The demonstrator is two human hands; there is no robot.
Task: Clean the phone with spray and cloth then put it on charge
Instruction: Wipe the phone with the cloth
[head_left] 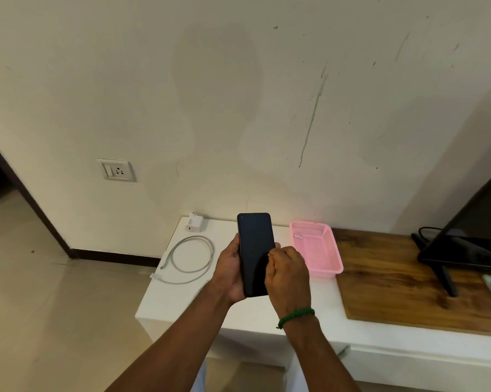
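Both left hand (pixel 228 271) and right hand (pixel 288 274) curl round the phone (pixel 255 250), upright mid-frame; cable (pixel 192 258) lies leftward, nearer the left hand.

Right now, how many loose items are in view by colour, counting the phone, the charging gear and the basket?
Black: 1, the phone
White: 2, the charger plug and the cable
Pink: 1, the basket
Total: 4

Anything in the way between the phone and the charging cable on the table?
Nothing visible. The left hand holds the phone above the white table; the coiled cable lies uncovered to its left, only bare tabletop between.
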